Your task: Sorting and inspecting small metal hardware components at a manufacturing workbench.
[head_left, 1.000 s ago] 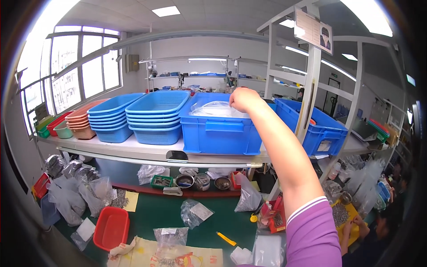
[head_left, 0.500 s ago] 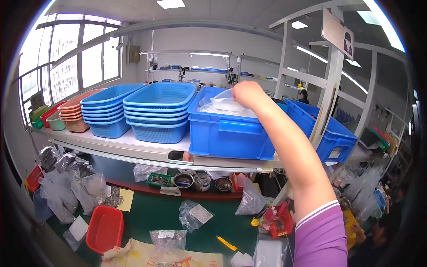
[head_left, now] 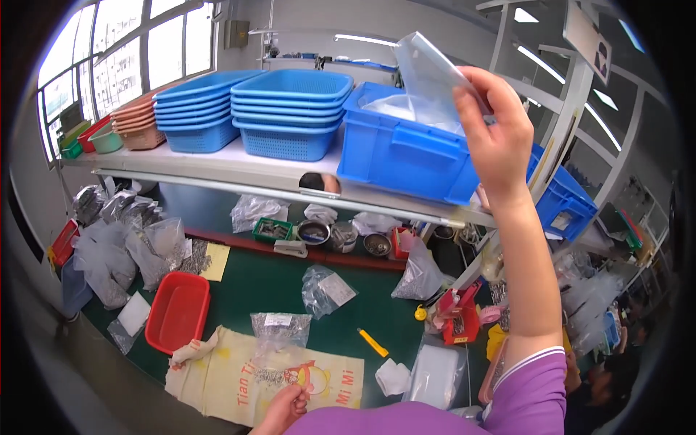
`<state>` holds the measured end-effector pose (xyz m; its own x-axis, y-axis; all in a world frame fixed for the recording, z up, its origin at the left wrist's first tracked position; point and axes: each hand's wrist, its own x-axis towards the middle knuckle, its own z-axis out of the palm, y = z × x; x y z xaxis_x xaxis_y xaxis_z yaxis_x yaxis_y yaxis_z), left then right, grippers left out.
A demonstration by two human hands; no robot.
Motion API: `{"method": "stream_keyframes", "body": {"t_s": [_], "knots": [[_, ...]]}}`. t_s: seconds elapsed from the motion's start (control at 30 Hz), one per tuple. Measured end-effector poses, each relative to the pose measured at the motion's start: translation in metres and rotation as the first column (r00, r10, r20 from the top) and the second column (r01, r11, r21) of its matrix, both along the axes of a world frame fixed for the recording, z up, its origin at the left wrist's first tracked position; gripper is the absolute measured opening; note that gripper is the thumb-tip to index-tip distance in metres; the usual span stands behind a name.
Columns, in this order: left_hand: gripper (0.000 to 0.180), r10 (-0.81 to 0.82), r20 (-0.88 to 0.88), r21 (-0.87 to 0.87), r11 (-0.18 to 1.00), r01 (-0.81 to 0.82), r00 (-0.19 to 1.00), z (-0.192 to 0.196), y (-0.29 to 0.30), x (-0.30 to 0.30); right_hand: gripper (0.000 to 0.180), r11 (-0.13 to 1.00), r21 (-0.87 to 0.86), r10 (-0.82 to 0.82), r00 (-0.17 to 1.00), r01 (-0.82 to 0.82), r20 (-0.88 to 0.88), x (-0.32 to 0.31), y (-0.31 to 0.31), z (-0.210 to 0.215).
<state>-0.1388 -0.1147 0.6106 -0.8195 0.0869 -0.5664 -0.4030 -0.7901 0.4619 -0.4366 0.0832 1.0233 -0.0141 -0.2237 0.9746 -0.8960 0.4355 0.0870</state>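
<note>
Bags point(head_left: 395, 107) inside blue crate point(head_left: 402, 161), clear bag point(head_left: 429, 80) in fingertip grip of right hand point(head_left: 502, 125), left hand point(head_left: 286, 410) with unclear hold

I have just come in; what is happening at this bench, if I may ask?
A person in a purple top holds clear plastic in the right hand, raised at the blue bin on the shelf; whether it is fully out cannot be told. The left hand is low over the cloth, near a bag of small parts; contact is unclear. A red tray stands left of that bag.
</note>
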Motion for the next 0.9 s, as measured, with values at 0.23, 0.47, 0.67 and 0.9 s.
{"method": "stream_keyframes", "body": {"t_s": [0.23, 0.47, 0.67, 0.9], "knots": [[0.028, -0.041, -0.313, -0.2, 0.98, -0.023, 0.949, 0.034, 0.031, -0.003, 0.022, 0.76, 0.45, 0.107, 0.772, -0.47, 0.626, 0.139, -0.038, -0.285], [0.025, 0.063, 0.016, -0.477, 0.878, -0.048, 0.998, 0.014, 0.031, 0.017, 0.024, 0.715, 0.413, 0.008, 0.597, -0.564, 0.802, 0.204, -0.028, -0.382], [0.017, -0.04, -0.176, -0.534, 0.843, -0.062, 0.984, -0.012, -0.002, 0.019, 0.054, 0.766, 0.394, -0.023, 0.589, -0.509, 0.807, 0.23, -0.035, -0.408], [0.018, 0.079, -0.685, -0.444, 0.743, -0.501, 0.724, 0.002, -0.165, 0.004, 0.038, 0.922, 0.208, 0.016, 0.571, -0.325, 0.821, 0.222, -0.054, -0.452]]}}
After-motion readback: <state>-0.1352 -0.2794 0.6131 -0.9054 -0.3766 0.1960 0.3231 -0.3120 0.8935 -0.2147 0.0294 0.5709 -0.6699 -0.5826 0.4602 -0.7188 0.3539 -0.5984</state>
